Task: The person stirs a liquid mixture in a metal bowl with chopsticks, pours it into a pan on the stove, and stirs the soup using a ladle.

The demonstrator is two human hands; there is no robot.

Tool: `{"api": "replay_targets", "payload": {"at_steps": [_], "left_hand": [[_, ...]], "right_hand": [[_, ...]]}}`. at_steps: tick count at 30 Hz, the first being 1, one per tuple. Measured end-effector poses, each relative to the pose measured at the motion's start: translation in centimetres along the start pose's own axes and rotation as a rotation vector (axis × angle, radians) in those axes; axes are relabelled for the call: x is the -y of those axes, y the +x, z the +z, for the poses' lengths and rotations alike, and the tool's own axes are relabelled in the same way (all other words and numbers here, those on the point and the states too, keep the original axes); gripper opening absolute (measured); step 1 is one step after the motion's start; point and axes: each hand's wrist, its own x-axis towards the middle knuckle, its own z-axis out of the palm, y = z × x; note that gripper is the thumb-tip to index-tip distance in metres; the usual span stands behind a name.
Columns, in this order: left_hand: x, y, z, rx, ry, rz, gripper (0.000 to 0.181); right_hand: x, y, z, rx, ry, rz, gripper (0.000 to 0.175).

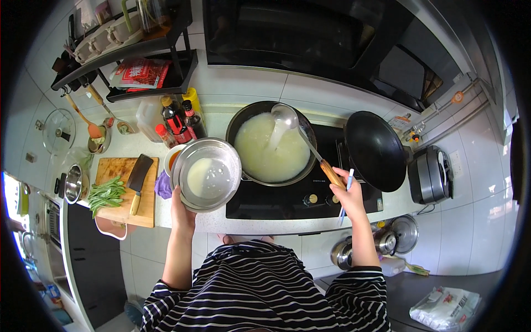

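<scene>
My left hand (182,216) grips the near rim of a stainless steel bowl (224,186), which has a little pale milky liquid in its bottom. My right hand (349,195) holds the wooden handle of a metal ladle (286,115). A pair of chopsticks (349,179) is also held in that hand. The ladle's bowl is tipped over a deep dark pan (245,108) on the black cooktop (265,205). Pale liquid runs from the ladle into the cloudy yellowish soup (265,153) that fills much of the pan.
Left lie a cutting board (145,211), green vegetable pieces (107,194) and a cleaver (139,174). Sauce bottles (178,118) stand behind the bowl, near a purple cloth (163,185). A black wok (375,151) sits right of the pan, beside a rice cooker (429,176).
</scene>
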Motion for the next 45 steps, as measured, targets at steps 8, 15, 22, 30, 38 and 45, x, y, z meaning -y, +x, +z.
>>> {"api": "replay_targets", "payload": {"at_steps": [8, 15, 22, 30, 38, 45], "left_hand": [[0.0, 0.1, -0.3, 0.001, -0.007, -0.01, 0.053], [0.2, 0.5, -0.7, 0.015, 0.0, 0.0, 0.052], [-0.1, 0.3, 0.8, 0.018, 0.003, -0.014, 0.053], [0.1, 0.7, -0.3, 0.017, 0.025, -0.001, 0.053], [-0.4, 0.2, -0.8, -0.028, -0.013, 0.007, 0.052], [-0.3, 0.5, -0.1, -0.012, -0.036, -0.004, 0.052]], "right_hand": [[-0.1, 0.7, 1.6, -0.148, -0.658, -0.146, 0.04], [-1.7, -0.8, -1.1, 0.013, -0.249, 0.135, 0.042], [-0.7, -2.4, -0.9, 0.161, 0.177, 0.418, 0.046], [-3.1, -1.7, -0.3, 0.311, 0.642, 0.632, 0.048], [-2.0, -1.7, -0.7, 0.316, 0.738, 0.59, 0.045], [1.1, -2.6, -2.5, 0.163, 0.532, 0.443, 0.05]]}}
